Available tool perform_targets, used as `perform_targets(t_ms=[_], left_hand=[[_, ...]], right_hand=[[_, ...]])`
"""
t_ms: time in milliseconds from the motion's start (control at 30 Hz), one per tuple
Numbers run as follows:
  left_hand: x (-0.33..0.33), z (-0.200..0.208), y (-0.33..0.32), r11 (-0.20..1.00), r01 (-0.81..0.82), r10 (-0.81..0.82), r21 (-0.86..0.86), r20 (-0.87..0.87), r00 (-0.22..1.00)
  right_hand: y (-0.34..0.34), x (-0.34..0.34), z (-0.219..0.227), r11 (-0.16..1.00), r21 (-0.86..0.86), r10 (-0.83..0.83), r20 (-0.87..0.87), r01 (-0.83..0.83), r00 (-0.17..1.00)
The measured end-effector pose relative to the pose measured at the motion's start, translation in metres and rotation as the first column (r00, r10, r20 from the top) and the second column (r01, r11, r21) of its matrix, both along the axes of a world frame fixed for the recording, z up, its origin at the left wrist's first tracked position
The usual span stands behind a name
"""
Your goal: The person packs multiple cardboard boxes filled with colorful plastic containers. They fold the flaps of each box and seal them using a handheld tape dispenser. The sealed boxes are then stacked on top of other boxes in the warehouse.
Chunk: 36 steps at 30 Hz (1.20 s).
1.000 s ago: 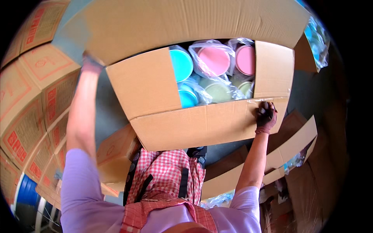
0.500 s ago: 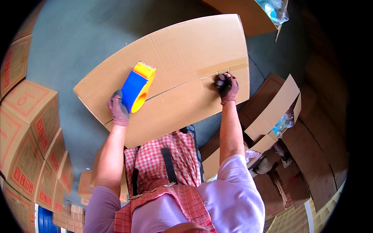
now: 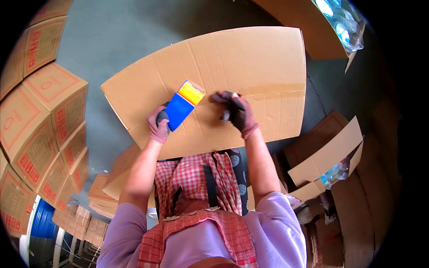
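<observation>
A large cardboard box (image 3: 250, 53) lies in front of me, a creased seam running across its upper face. My left hand (image 3: 159, 123), in a dark-palmed glove, grips a blue and yellow tape dispenser (image 3: 181, 109) by its lower end. The dispenser's toothed yellow end points away from me, over the left half of the box. Above the middle of the box is my gloved right hand (image 3: 237, 111), fingers apart and pointing left toward the dispenser; I see nothing in it. A strip of brown tape (image 3: 281, 88) lies along the seam at the right.
Printed cartons (image 3: 53, 89) are stacked along my left. An open carton (image 3: 328, 154) with plastic-wrapped contents stands at the right. Another carton (image 3: 299, 22) at the far right holds blue items in clear plastic. A blue roll (image 3: 43, 219) sits at the lower left.
My right hand has come off the taped right end and moved left toward the dispenser, its fingers opening. The dispenser has turned and shifted right in my left hand. The whole view has shifted.
</observation>
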<state>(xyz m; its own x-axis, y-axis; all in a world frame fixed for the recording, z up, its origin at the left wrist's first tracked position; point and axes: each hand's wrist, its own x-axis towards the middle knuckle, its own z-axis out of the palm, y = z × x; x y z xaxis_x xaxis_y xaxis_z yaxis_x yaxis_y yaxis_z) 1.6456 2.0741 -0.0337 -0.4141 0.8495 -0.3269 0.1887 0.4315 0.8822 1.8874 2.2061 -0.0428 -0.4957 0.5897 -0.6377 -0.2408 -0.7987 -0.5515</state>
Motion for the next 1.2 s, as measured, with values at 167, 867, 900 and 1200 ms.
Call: perform_targets(t_ms=[167,867,900,1200], left_hand=[[-0.006,-0.007,0.004,0.999,0.038,-0.038,0.002,-0.049,0.998],[0.142,0.019,0.172,0.73,0.648,-0.655,-0.219,-0.495,0.571],[0.142,0.019,0.17,0.732,0.652,-0.649,-0.198,-0.492,0.58],[0.135,0.013,0.157,0.717,0.693,-0.652,-0.072,-0.421,0.631]], right_hand=[[0.019,-0.064,0.001,0.938,-0.306,0.141,-0.094,-0.163,0.986],[0.131,0.208,-0.053,0.9,0.3,-0.41,0.827,0.316,0.385],[0.131,0.201,-0.066,0.95,0.147,-0.248,0.889,0.274,0.385],[0.128,0.229,-0.128,0.918,-0.203,0.323,0.88,-0.34,0.348]])
